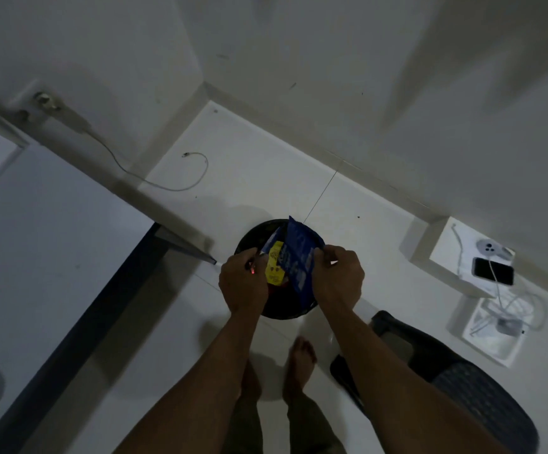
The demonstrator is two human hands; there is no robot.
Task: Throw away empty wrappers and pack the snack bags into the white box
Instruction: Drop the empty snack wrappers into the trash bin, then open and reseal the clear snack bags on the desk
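Observation:
I stand over a round black bin [249,239] on the white tiled floor. My right hand [338,276] grips the right edge of a flat blue wrapper [300,257], held above the bin's mouth. My left hand [243,281] pinches a second wrapper, blue and yellow [275,267], just left of the first. Something red shows under my left fingers and inside the bin, too dim to identify. The white box is not in view.
A dark-edged white table [56,244] fills the left side, one leg ending near the bin. A dark plastic chair [469,381] stands at lower right. A phone [492,271] with cables lies on a white stand at the right. A loose cable [197,172] trails across the floor.

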